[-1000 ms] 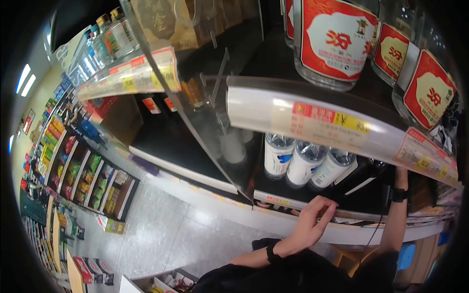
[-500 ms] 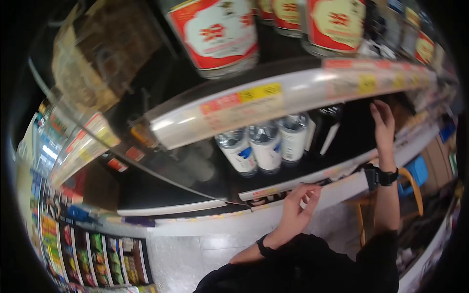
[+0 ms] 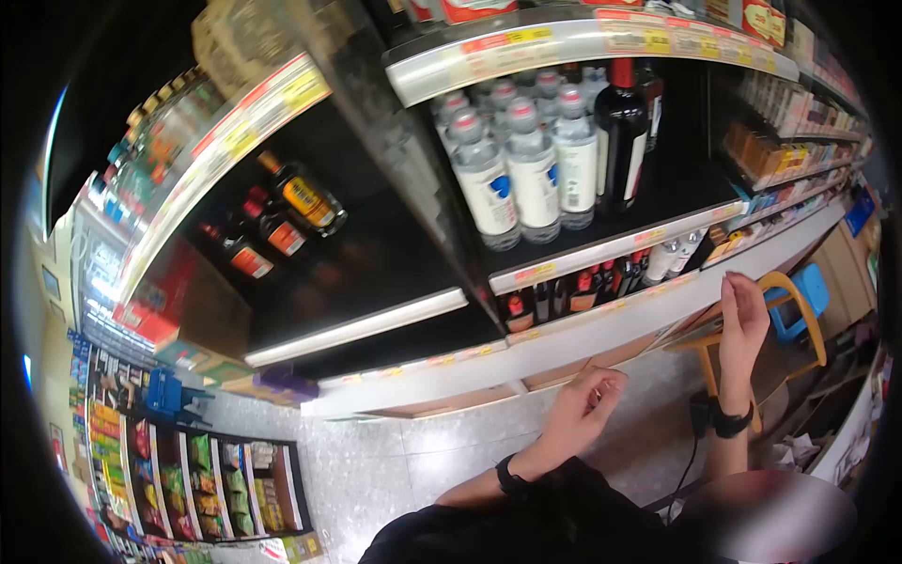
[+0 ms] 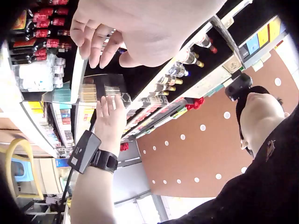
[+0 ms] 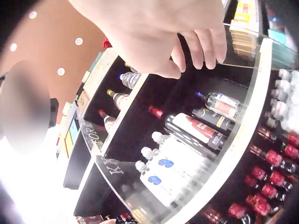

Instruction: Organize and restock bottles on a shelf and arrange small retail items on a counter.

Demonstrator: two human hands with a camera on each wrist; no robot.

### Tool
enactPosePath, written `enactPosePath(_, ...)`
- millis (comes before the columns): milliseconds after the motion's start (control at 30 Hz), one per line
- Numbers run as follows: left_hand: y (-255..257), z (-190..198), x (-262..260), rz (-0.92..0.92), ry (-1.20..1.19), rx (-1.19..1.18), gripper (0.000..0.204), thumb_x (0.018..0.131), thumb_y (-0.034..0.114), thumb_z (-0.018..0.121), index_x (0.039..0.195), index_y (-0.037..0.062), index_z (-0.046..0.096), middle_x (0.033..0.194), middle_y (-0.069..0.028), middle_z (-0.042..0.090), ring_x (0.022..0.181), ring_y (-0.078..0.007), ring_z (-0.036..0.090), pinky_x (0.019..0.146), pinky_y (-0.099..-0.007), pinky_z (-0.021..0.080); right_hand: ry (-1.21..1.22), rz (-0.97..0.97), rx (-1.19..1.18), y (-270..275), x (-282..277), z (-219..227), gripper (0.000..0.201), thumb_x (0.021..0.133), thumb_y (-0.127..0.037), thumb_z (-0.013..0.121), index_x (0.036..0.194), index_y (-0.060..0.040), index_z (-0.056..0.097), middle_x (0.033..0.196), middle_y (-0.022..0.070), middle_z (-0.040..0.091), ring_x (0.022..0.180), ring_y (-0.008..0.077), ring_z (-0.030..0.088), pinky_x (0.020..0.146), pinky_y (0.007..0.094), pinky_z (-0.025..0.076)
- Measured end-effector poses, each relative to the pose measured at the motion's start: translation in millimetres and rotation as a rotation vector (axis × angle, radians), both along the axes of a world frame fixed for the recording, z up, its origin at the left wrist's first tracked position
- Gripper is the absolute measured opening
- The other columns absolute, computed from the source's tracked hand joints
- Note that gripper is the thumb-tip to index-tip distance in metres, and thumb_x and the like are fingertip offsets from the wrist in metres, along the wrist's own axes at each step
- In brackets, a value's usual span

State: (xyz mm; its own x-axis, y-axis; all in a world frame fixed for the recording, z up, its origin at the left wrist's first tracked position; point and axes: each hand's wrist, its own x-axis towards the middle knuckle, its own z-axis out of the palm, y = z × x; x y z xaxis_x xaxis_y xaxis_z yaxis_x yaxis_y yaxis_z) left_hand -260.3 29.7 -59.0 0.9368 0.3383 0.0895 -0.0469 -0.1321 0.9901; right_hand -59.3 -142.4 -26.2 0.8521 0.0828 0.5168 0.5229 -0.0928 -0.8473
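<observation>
My left hand hangs in front of the lower shelf edge with its fingers loosely curled and nothing in them. To its right, my right hand is raised with relaxed fingers, just off the shelf front, and it holds nothing either. Clear bottles with white labels and a blue mark stand in rows on the middle shelf. Beside them is a dark bottle with a red top. The right wrist view shows the right hand over that shelf, with a red-and-white-labelled dark bottle among others below its fingers.
A low shelf holds several small bottles. Left of a clear divider stand dark bottles with orange and yellow labels. Small boxes fill the shelves at right. A wooden chair and a blue stool are at the right.
My right hand has come out from the middle shelf, down and towards me. The left hand stays low in front of the shelf. The head view has shifted, showing more of the middle and lower shelves.
</observation>
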Motion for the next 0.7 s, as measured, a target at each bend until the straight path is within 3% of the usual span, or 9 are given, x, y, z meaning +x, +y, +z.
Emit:
enactPosePath(133, 7, 6, -48, 0.01, 0.019, -0.005, 0.019, 0.097, 0.016, 0.061, 0.109, 0.002, 0.067, 0.091, -0.0056, 0.069, 0.078, -0.0107, 0.058, 0.07, -0.0262, 0.046, 0.125, 0.1, 0.011, 15, -58, -16, 0.014, 0.095, -0.006, 0.064, 0.106, 0.0008, 0.063, 0.1, 0.004, 0.066, 0.093, 0.0104, 0.06, 0.085, 0.0255, 0.046)
enactPosePath(333, 51, 19, -100, 0.127, -0.003, -0.005, 0.022, 0.099, 0.018, 0.061, 0.111, 0.0014, 0.067, 0.091, -0.0054, 0.069, 0.079, -0.0109, 0.058, 0.072, -0.0265, 0.046, 0.101, 0.3, -0.059, 92, -131, -2, 0.01, 0.091, -0.003, 0.067, 0.099, 0.0018, 0.064, 0.093, 0.0055, 0.068, 0.09, 0.0111, 0.062, 0.082, 0.0268, 0.048)
enactPosePath(500, 121, 13, -139, 0.285, 0.012, -0.064, 0.025, 0.099, 0.021, 0.06, 0.11, -0.0007, 0.067, 0.093, -0.0067, 0.07, 0.084, -0.0117, 0.06, 0.078, -0.0273, 0.048, -0.029, 0.475, -0.095, 196, -189, 31, 0.009, 0.087, -0.002, 0.068, 0.094, 0.0014, 0.064, 0.091, 0.0081, 0.068, 0.085, 0.0146, 0.064, 0.081, 0.0278, 0.049)
enactPosePath(567, 159, 11, -158, 0.325, 0.029, -0.063, 0.026, 0.1, 0.022, 0.06, 0.11, -0.0013, 0.067, 0.093, -0.0069, 0.07, 0.086, -0.012, 0.061, 0.08, -0.0276, 0.048, -0.149, 0.632, -0.044, 248, -208, 46, 0.011, 0.084, 0.0, 0.07, 0.093, 0.0004, 0.064, 0.092, 0.0087, 0.068, 0.085, 0.018, 0.064, 0.079, 0.0287, 0.05)
enactPosePath(700, 236, 10, -195, 0.421, 0.069, -0.091, 0.027, 0.1, 0.023, 0.059, 0.11, -0.0018, 0.066, 0.094, -0.0075, 0.069, 0.091, -0.0128, 0.063, 0.084, -0.0282, 0.048, -0.314, 0.699, -0.041, 356, -228, 82, 0.017, 0.082, -0.001, 0.072, 0.096, 0.0004, 0.064, 0.092, 0.0106, 0.067, 0.087, 0.0208, 0.065, 0.08, 0.0308, 0.05)
